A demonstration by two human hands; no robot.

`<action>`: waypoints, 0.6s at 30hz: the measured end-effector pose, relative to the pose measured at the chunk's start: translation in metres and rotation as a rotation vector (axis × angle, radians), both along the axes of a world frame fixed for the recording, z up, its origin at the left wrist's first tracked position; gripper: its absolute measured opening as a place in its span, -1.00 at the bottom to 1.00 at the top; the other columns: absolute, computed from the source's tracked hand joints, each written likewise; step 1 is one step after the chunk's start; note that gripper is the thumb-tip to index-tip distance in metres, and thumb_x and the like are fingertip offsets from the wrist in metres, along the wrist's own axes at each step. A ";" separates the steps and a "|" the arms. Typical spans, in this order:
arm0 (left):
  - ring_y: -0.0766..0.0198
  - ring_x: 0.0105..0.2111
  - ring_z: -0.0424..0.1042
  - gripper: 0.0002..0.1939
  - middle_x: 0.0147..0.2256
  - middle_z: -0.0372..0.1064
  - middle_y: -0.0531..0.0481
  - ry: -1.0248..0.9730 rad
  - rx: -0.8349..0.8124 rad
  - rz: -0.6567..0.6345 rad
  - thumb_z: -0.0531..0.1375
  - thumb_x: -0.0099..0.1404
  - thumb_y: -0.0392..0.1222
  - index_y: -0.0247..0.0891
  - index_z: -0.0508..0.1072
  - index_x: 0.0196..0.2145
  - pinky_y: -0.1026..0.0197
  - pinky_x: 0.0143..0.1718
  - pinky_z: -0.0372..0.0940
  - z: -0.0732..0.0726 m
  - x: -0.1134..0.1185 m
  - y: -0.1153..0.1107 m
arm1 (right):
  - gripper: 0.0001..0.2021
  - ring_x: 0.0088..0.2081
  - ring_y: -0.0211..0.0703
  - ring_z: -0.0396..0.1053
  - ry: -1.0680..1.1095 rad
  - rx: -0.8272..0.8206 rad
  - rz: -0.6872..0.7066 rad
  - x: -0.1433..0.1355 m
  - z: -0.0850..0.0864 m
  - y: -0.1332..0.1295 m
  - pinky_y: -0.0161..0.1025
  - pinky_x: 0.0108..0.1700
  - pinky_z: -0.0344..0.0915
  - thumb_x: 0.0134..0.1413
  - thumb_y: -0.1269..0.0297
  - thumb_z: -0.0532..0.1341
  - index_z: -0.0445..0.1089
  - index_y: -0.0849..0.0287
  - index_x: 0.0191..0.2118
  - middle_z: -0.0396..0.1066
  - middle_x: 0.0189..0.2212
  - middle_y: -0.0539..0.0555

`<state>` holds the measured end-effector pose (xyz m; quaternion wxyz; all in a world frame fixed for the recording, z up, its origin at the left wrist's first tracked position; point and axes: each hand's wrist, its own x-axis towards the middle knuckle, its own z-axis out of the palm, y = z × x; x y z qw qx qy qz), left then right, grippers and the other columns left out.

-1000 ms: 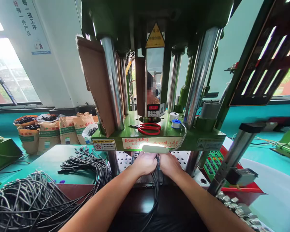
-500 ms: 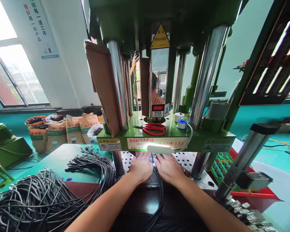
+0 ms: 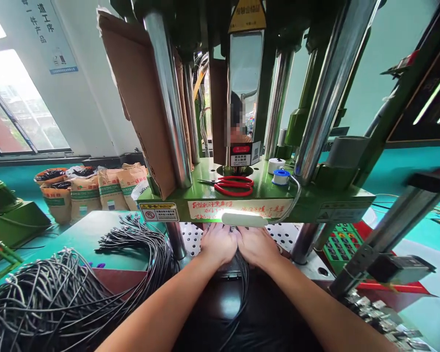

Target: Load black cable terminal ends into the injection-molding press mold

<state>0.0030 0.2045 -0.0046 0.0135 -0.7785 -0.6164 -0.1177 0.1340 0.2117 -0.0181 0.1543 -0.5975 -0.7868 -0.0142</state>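
My left hand (image 3: 219,243) and my right hand (image 3: 255,245) lie side by side, palms down, under the green platen (image 3: 256,203) of a press, beneath a small white lamp (image 3: 244,219). Both press on a bundle of black cables (image 3: 242,288) that runs from under the hands toward me. The fingertips reach into the gap over the perforated metal bed (image 3: 192,234) and are partly hidden. Whether the fingers grip the cable ends I cannot tell.
Red scissors (image 3: 234,186) and two small spools (image 3: 280,176) sit on the platen between chrome columns (image 3: 168,102). Heaps of black cables (image 3: 58,293) cover the green table at left. Brown sacks (image 3: 83,193) stand behind. A keypad (image 3: 339,244) is at right.
Both hands slid forward under the platen and flattened over the cables; a second ago they were pinching the cable ends. The view has moved closer to the press.
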 end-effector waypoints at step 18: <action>0.11 0.07 0.25 -0.65 0.14 0.20 -0.11 -0.272 -0.343 -0.234 0.08 0.35 -0.05 -0.13 0.32 0.06 -0.07 0.11 0.17 0.051 -0.064 -0.175 | -0.57 0.21 -0.10 0.15 0.155 -0.009 0.211 0.028 0.031 -0.094 -0.13 0.22 0.10 0.22 0.24 0.05 0.23 0.14 0.19 0.25 0.18 0.17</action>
